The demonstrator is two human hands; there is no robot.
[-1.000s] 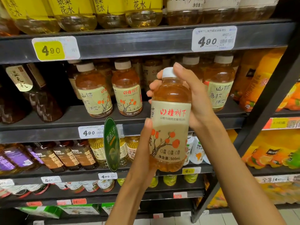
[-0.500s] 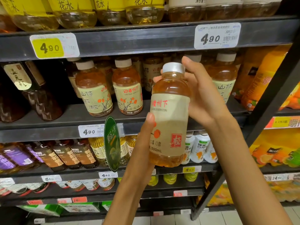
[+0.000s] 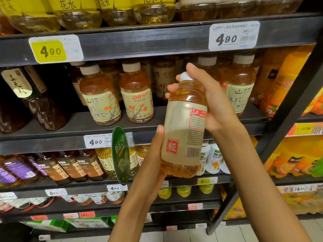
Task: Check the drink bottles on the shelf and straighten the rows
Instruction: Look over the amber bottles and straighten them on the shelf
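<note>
Gripping one amber drink bottle [image 3: 183, 130] before the shelf [image 3: 157, 41], right hand [image 3: 215, 103] curls round its neck, left hand [image 3: 153, 154] clasps its base; back label reads "轻", tags read "4.90".

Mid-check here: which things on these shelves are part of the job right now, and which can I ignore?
Part of the job:
- held amber bottle, gripped by left hand and right hand
- matching hawthorn bottles in its shelf row

Ignore:
- yellow-label bottles above
- dark bottles at left
- orange packs at right
- green hanging tag
</note>
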